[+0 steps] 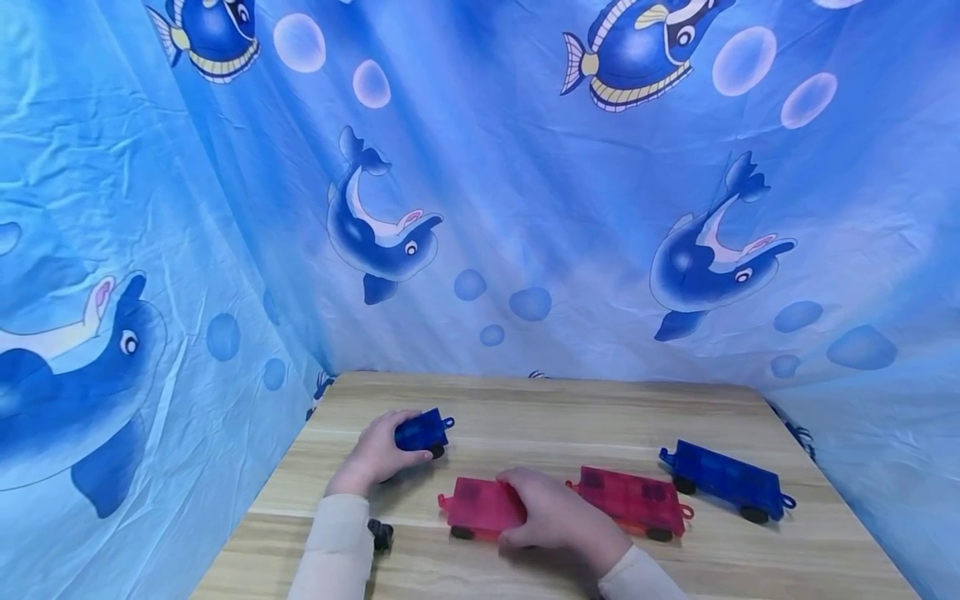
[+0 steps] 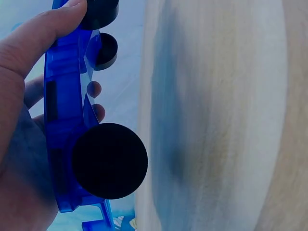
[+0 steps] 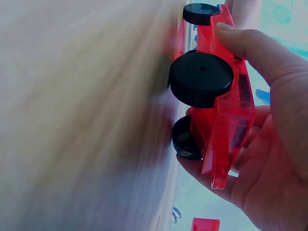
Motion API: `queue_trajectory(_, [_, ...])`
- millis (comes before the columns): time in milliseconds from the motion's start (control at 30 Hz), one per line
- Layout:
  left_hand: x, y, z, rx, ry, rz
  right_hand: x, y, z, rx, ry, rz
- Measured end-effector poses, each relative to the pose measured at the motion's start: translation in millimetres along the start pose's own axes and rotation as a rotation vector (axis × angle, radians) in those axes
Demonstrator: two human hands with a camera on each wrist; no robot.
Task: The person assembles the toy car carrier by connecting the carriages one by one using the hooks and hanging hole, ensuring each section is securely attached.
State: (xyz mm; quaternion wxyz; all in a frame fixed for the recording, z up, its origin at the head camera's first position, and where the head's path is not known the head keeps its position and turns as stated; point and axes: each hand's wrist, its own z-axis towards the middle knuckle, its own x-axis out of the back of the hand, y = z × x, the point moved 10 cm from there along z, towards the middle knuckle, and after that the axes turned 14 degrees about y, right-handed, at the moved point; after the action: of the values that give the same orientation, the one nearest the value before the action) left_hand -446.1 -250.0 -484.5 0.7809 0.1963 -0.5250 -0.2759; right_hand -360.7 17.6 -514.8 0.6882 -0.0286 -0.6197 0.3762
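Observation:
In the head view my left hand (image 1: 378, 454) grips a blue toy train car (image 1: 422, 431) with black wheels at the left of the table. The left wrist view shows the thumb and fingers on either side of that blue car (image 2: 65, 103), its wheels apart from the tabletop. Toward the front middle, my right hand (image 1: 551, 512) holds a red toy train car (image 1: 480, 504) by its right part. Seen from the right wrist, thumb and fingers clasp the red car (image 3: 231, 122) from opposite sides. The palm side of both hands is hidden in the head view.
A second red train car (image 1: 633, 500) stands just right of my right hand, and another blue one (image 1: 727, 479) farther right. A small black object (image 1: 381, 535) shows beside the left sleeve. The wooden table (image 1: 540, 408) meets a blue dolphin-print curtain (image 1: 495, 208).

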Motion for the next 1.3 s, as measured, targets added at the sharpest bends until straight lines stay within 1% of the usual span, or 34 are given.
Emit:
queue_trajectory(133, [1.2,-1.7,-0.3,0.006,-0.004,0.003,-0.8,3.2,4.2,-0.016,-0.003,0.007])
queue_trajectory(400, [2.8,-3.0,-0.6,0.018,-0.004,-0.002,2.2,4.2,12.0,0.002,0.017,-0.028])
queue_trajectory(733, [7.4,0.4,0.2,-0.017,0.014,-0.031,5.3,8.6,17.7,0.004,0.047,-0.072])
queue_trajectory(900, [7.9,0.6,-0.3,-0.012,0.009,-0.036,9.2,9.1,21.4,0.016,0.051,-0.095])
queue_trajectory(1067, [6.2,0.3,-0.6,-0.017,0.0,-0.03,9.7,13.5,25.1,0.003,0.071,-0.09])
queue_trajectory(1300, [4.7,-0.2,-1.1,-0.012,-0.005,-0.029,11.4,21.7,27.7,-0.046,0.115,-0.053])
